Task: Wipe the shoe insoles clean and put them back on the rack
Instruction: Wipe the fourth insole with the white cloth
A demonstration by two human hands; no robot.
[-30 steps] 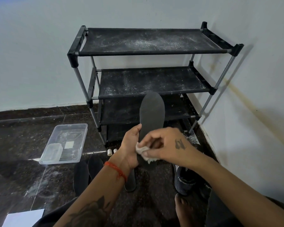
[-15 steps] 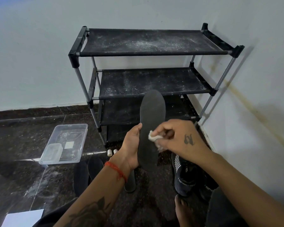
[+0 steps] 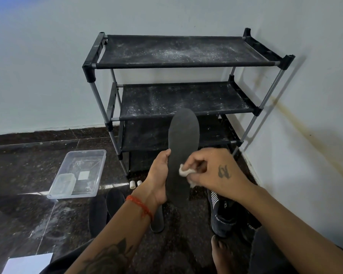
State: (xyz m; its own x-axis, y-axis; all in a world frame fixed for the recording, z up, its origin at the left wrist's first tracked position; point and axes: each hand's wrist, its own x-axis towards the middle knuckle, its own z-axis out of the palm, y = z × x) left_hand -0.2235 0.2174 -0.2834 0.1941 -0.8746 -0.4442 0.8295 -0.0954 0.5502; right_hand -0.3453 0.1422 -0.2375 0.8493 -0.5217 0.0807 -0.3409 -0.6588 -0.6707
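Black foam insole (image 3: 183, 147) held upright in front of the rack (image 3: 178, 84), toe end up, and the left hand (image 3: 158, 178) grips it along its left edge, thumb lying up the side. The right hand (image 3: 212, 171) pinches a wad of white cloth (image 3: 185, 173) against the face of the insole, low down near the heel half. This looks like the wiping step, mid-sole. To do it well, I'd say keep that left grip firm so the thin sole doesn't flex away, press the cloth flat and not just with its tip, and run long strokes the whole length, toe included, then turn it for the back. Down on the floor (image 3: 28, 171), more dark insoles (image 3: 107, 208) lie by the left wrist, with a black shoe (image 3: 222, 216) under the right forearm, so there's more to clean yet. A clear plastic tub (image 3: 81, 171) sits to the left. The rack shelves look dusty with white specks; setting a clean sole there may dirty it again.
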